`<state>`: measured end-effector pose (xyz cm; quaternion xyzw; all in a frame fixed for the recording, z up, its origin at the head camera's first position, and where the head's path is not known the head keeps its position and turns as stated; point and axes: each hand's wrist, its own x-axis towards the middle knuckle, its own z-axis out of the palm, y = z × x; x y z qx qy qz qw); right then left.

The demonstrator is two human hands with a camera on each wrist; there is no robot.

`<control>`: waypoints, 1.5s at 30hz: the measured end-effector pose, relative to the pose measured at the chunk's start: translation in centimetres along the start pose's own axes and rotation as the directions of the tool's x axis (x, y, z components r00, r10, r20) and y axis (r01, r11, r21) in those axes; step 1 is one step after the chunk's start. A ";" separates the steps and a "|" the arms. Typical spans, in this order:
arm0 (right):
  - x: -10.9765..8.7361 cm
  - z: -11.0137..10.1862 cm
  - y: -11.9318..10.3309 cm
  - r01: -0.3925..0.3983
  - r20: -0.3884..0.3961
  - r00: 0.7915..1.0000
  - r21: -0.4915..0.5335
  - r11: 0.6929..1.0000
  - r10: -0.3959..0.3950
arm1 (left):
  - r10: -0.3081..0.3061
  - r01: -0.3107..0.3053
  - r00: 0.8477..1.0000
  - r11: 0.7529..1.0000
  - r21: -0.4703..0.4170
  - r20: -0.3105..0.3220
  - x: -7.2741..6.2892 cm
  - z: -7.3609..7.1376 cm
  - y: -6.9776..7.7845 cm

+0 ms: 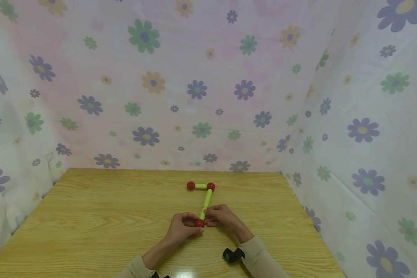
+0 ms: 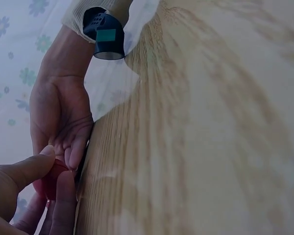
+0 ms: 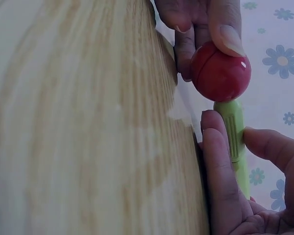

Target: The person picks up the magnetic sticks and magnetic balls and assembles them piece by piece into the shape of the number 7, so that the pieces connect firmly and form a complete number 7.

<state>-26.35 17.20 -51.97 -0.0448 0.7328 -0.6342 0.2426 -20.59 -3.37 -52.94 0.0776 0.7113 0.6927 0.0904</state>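
On the table lies a joined chain of red balls and yellow-green rods. My left hand point(image 1: 178, 230) grips the near red ball point(image 1: 199, 223) between thumb and fingers. With thumb and fingertips, my right hand point(image 1: 226, 218) pinches the long green rod point(image 1: 207, 200) close to that ball. In the right wrist view the rod's ribbed end point(image 3: 230, 125) meets the red ball point(image 3: 221, 73). At the rod's far end sits another red ball point(image 1: 211, 187), from which a short green rod point(image 1: 201, 186) runs left to a third red ball point(image 1: 190, 185).
The wooden table point(image 1: 107, 216) reaches back to a flower-printed cloth point(image 1: 173, 96), which also hangs at both sides. A black wrist device point(image 1: 233, 255) is worn at the right sleeve point(image 1: 260, 256), beside the tabletop.
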 end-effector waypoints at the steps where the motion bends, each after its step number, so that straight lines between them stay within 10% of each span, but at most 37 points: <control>1: 0.0 0.0 0.0 0.003 0.002 1.000 0.000 1.000 -0.003 | -0.003 0.003 1.000 1.000 0.004 -0.003 0.0 0.1 0.0; 45: -1.3 -2.1 1.5 0.057 0.159 0.985 0.062 0.996 -0.066 | -0.049 0.049 0.995 0.999 0.009 0.082 -0.3 -1.7 -0.1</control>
